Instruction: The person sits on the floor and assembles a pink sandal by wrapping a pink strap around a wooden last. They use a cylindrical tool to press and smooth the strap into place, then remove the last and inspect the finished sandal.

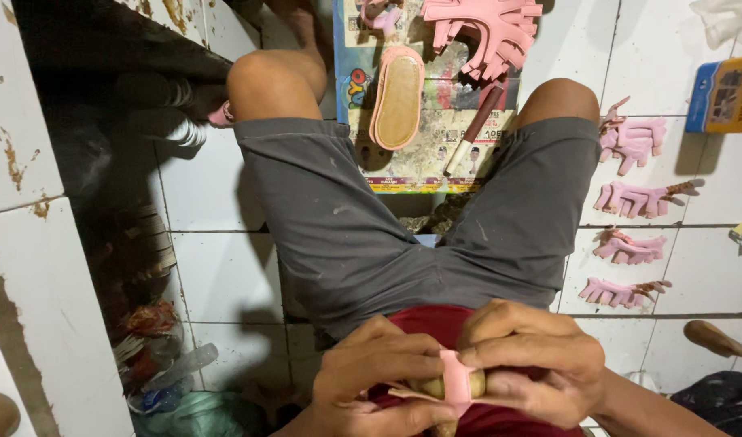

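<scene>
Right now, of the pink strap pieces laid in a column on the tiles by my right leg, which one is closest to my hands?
The bottom strap piece in the column, lying just above your right hand. The other three lie farther up the tiles, toward your knee.

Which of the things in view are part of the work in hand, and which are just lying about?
In use: left hand, right hand, pink strap piece.

Lying about: pink sole, brush, pink cut pieces, blue box, plastic bottle.

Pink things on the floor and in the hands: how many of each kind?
Pink strap pieces on the tiles at right: 4
Pink strap bundle at the top: 1
Pink-edged sole: 1
Pink strap held by both hands: 1
Total: 7
</scene>
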`<state>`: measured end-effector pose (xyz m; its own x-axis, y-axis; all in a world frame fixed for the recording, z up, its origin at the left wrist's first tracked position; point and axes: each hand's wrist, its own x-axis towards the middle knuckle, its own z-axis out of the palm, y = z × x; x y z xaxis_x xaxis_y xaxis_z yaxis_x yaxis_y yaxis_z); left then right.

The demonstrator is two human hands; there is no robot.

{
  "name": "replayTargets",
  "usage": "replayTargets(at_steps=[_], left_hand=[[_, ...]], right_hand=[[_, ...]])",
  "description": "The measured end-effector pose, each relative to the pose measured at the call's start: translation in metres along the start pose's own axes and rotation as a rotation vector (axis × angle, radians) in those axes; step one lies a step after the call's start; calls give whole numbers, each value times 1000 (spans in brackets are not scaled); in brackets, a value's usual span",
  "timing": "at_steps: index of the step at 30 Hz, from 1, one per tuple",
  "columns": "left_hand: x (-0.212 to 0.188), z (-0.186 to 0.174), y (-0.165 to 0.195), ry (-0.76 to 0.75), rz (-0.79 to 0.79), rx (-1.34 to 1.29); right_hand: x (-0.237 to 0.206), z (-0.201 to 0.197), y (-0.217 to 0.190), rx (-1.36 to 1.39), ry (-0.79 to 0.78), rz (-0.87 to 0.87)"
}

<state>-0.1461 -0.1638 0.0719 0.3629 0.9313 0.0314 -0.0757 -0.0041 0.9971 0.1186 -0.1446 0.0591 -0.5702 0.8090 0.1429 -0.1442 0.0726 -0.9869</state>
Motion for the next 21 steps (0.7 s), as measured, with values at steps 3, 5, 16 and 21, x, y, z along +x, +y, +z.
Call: replayTargets(at_steps=[3, 5, 16, 21], left_hand=[[-2, -3, 5, -37, -40, 10], [-6, -3, 8, -21, -59, 32], [-3, -1, 10, 38, 1, 20], [0, 1, 7, 11, 108, 117]], right_hand=[[1, 5, -1, 19, 8, -34], [0, 8, -1, -12, 18, -63], [-5, 8, 10, 29, 41, 0], [15, -9, 3, 241, -7, 355]])
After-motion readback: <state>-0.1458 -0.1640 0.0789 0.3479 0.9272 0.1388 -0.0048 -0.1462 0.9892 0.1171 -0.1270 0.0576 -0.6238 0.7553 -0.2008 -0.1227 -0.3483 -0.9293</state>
